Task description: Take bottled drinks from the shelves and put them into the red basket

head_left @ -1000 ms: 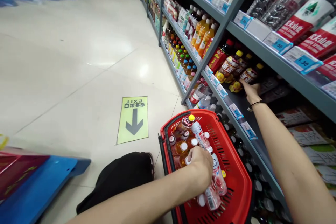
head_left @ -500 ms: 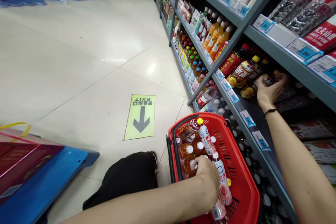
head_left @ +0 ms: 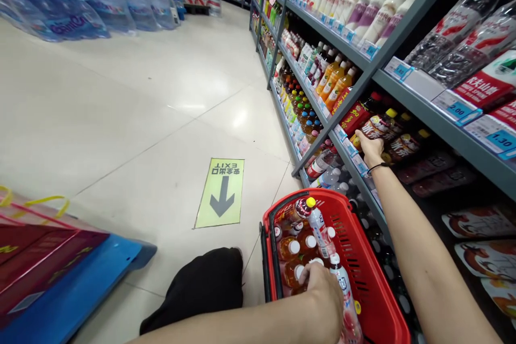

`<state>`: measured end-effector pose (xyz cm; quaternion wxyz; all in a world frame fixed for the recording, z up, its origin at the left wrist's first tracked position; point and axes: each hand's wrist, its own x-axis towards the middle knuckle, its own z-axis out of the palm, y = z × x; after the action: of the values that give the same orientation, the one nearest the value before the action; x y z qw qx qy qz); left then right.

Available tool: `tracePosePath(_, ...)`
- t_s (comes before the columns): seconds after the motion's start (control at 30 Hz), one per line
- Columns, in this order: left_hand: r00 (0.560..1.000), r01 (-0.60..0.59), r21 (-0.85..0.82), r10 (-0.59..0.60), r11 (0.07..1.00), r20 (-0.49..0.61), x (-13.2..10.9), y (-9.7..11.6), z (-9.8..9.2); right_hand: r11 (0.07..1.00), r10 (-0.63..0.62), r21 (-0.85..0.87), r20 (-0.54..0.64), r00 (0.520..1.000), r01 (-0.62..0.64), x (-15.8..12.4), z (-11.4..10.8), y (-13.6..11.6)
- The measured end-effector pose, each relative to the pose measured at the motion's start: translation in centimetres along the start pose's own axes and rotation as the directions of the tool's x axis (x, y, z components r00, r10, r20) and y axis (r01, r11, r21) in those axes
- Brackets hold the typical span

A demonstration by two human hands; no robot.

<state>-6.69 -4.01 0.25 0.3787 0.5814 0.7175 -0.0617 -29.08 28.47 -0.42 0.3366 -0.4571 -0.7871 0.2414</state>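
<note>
Crouching by the drinks shelf (head_left: 355,157). Curling the left hand (head_left: 322,291) around a white-capped bottle (head_left: 299,273) down in the red basket (head_left: 374,275), packed in tight beside other bottles. Resting the right hand (head_left: 370,146) against a yellow-capped bottle (head_left: 377,126) lying on the shelf; cannot tell whether pinching it or only touching. Maybe risking a spill: bumping that lying bottle and rolling it off the edge, or tipping the full basket by tugging sideways.
</note>
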Motion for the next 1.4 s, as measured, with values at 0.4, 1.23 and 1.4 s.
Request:
tracePosePath(0.4, 0.968, 0.115, -0.026, -0.118, 0.993, -0.220, 1.6, -1.6, 2.5, 0.992, -0.124, 0.027, -0.045, 0.991, 0.125, -1.3, -2.6, 0.3)
tracePosePath(1.23, 0.641, -0.652, -0.550, -0.009, 0.521, -0.768, -0.1, -0.2, -5.9, 0.860, -0.102, 0.448, 0.618, 0.779, -0.243, -28.9, -28.3, 11.1)
tracePosePath(1.4, 0.638, -0.755, -0.644, -0.088, 0.126, -0.765, 3.4, 1.5, -4.6, 0.435, 0.103, 0.442, 0.841, 0.531, -0.785, -30.5, -28.1, 13.5)
